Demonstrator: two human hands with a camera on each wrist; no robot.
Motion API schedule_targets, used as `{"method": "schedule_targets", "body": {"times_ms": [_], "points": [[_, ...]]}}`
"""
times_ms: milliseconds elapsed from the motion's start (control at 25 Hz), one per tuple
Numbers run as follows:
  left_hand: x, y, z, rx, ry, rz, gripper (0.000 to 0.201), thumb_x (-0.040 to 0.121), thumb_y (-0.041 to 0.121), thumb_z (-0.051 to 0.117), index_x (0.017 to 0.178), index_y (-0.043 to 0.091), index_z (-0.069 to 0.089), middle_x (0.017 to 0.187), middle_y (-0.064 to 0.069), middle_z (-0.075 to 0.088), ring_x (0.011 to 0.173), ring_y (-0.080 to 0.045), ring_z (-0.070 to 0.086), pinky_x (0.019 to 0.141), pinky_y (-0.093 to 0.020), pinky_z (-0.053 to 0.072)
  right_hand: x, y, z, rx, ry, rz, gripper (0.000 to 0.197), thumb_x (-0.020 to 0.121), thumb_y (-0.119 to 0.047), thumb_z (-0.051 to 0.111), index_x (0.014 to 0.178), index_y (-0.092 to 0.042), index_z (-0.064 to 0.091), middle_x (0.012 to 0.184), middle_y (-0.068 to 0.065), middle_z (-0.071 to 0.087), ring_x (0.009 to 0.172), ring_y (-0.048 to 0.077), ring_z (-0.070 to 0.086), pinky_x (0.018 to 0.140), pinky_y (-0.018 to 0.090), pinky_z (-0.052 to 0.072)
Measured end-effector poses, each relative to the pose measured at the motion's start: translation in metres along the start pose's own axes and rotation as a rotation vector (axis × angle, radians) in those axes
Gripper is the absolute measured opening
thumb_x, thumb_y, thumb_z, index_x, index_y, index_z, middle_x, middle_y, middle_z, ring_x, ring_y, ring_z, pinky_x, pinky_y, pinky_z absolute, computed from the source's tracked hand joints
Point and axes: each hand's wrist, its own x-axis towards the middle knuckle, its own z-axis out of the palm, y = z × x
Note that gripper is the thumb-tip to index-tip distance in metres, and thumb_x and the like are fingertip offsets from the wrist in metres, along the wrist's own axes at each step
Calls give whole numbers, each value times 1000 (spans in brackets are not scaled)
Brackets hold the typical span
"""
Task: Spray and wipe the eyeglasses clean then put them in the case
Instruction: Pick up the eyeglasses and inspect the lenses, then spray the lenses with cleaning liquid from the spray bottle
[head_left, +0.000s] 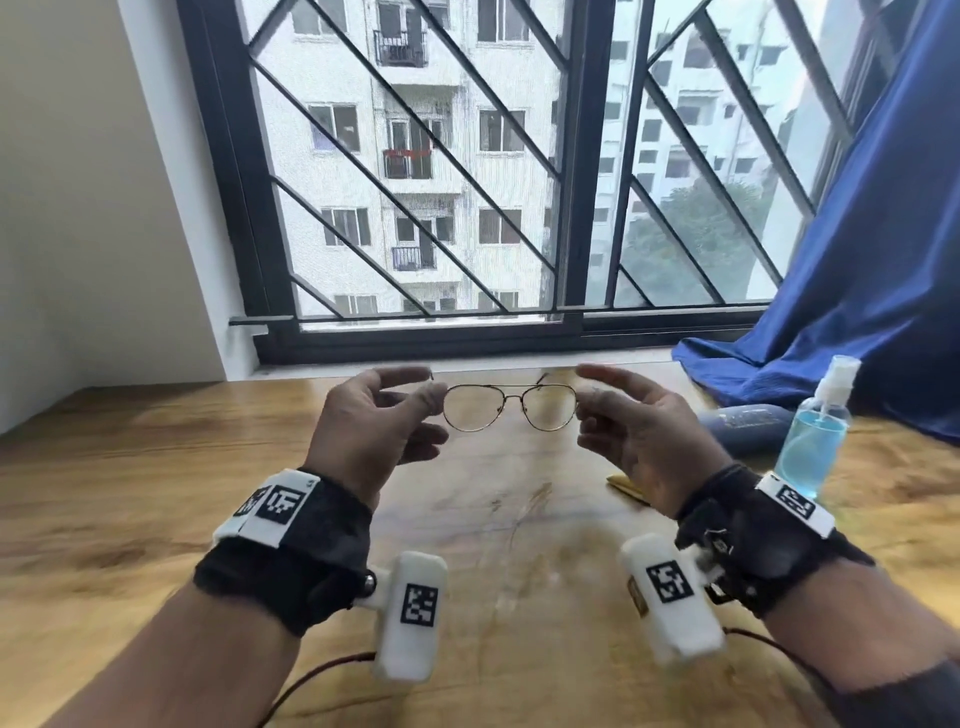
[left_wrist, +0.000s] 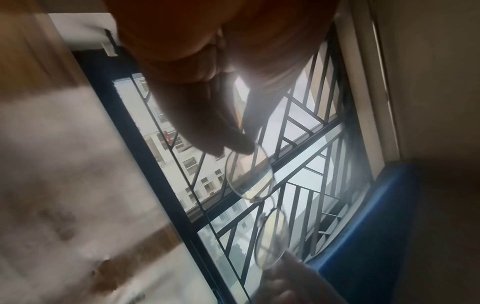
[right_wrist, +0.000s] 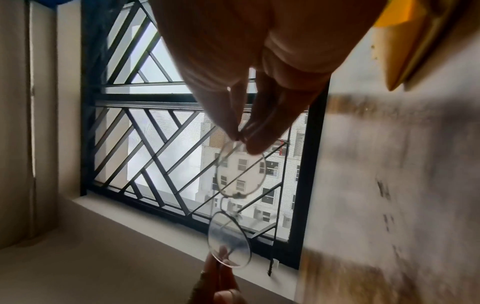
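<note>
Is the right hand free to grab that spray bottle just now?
Probably not yet: the right hand pinches the eyeglasses, as does the left hand. The spray bottle stands unblocked beside it.

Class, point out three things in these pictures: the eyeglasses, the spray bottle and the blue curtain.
eyeglasses (head_left: 510, 408): head view, on the bridge between the two lenses.
spray bottle (head_left: 813, 441): head view, on the clear body holding blue liquid.
blue curtain (head_left: 872, 270): head view, on the draped fabric right of the window.

Thin metal-framed eyeglasses (head_left: 510, 408), clear lenses upright, aloft above table between 2 pinching hands
</note>
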Motion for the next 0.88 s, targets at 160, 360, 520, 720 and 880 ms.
{"method": "schedule_targets", "body": {"times_ms": [160,360,520,720,880], "points": [[4,-15,-6,166,-34,-199,20,87,13,75,101,0,69,78,-11,73,47,-11,68,44,-23,55,1,14,-2,-164,44,147,6,89,3,68,92,4,72,74,14,65,59,18,63,54,25,58],[2,-20,-9,219,-103,-418,10,90,11,72,89,3,67,80,-14,70,51,-19,70,49,-32,59,0,25,-4,-346,19,260,5,90,5,67,92,5,71,68,13,64,50,15,59,49,27,58],[7,-15,-15,291,-60,-381,17,92,17,70,98,1,69,91,-18,76,58,-25,75,51,-31,60,-3,19,-4,-393,49,255,11,93,-1,65,102,1,70,70,15,65,47,18,58,46,29,57],[8,-9,-13,408,50,-46,17,93,23,66,98,8,71,84,-5,78,59,-14,71,48,-25,49,-3,-9,-9,-582,338,-359,6,92,-21,69,95,-16,71,66,1,61,50,13,52,49,27,46],[1,-2,-2,316,-41,127,13,95,19,64,91,13,75,78,-3,79,48,-7,65,43,-21,44,-7,-44,-34,-798,924,-944,43,79,-30,78,116,-18,62,110,3,58,101,20,53,89,31,40]]}}
